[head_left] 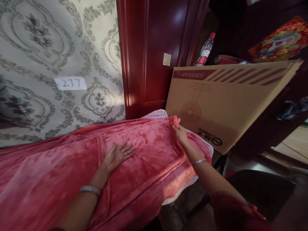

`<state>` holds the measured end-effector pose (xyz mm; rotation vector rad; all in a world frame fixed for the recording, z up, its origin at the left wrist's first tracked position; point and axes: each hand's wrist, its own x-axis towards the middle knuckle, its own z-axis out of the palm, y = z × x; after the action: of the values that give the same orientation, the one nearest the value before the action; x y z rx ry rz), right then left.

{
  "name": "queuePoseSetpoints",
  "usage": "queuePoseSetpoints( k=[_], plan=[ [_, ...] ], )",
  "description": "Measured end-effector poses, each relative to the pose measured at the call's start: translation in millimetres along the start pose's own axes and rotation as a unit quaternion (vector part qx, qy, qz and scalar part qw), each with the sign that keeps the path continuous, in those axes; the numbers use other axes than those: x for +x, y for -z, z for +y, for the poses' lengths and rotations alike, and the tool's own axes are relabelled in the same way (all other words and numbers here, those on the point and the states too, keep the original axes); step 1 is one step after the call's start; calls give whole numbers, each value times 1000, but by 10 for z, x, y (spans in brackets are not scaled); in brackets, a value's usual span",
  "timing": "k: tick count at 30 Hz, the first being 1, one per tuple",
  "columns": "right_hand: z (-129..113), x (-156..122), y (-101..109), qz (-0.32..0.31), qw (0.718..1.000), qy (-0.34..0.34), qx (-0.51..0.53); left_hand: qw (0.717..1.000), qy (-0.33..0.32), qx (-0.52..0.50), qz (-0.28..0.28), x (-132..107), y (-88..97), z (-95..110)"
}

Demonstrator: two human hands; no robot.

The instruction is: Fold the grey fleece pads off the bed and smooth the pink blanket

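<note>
A red plush blanket (pixel 60 173) is spread over a raised surface against the wall, with a fold line running across it. My left hand (pixel 119 155) lies flat on the blanket's middle, fingers stretched out and apart. My right hand (pixel 180 133) pinches the blanket's far corner (pixel 176 121) at its right end, fingers closed on the cloth. Under that corner a striped cloth (pixel 156 114) and a white edge (pixel 179 192) show beneath the blanket.
A large cardboard fan box (pixel 223 106) leans right behind the blanket's end. A dark red wooden door (pixel 156 48) stands beyond, and patterned wallpaper carries a paper label reading 277 (pixel 70 83). A plastic bottle (pixel 205 51) stands behind the box. Dark furniture sits lower right.
</note>
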<state>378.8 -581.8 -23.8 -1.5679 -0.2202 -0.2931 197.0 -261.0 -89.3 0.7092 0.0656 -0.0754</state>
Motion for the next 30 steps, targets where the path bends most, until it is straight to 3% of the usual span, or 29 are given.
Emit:
queuePoseSetpoints(
  k=[3,5,8,10,14,18,22,25,30],
  plan=[
    [-91,-479,-343,-112,993,38,-17,1000,0,-11,-7,1,19,-12],
    [-90,-888,-446,-224,969,98,-38,1000,-2,-14,-4,1,22,-20],
    [-1,-1418,-431,-368,906,194,-71,1000,-6,-5,12,3,17,-32],
    [92,-1631,-362,-414,877,228,-82,1000,-8,5,20,2,10,-41],
    [237,-1755,-251,-430,855,269,-106,998,-12,21,53,-2,-26,-57],
    [256,-1755,-255,-400,867,281,-98,987,-61,59,138,73,-138,-37],
    [226,-1781,-291,-366,885,278,-78,959,-129,106,229,309,-262,76],
    [226,-1827,-264,-362,883,285,-85,952,-155,114,239,530,-293,202],
    [311,-1963,-120,-420,837,330,-120,948,-189,137,217,805,-229,359]
  ],
)
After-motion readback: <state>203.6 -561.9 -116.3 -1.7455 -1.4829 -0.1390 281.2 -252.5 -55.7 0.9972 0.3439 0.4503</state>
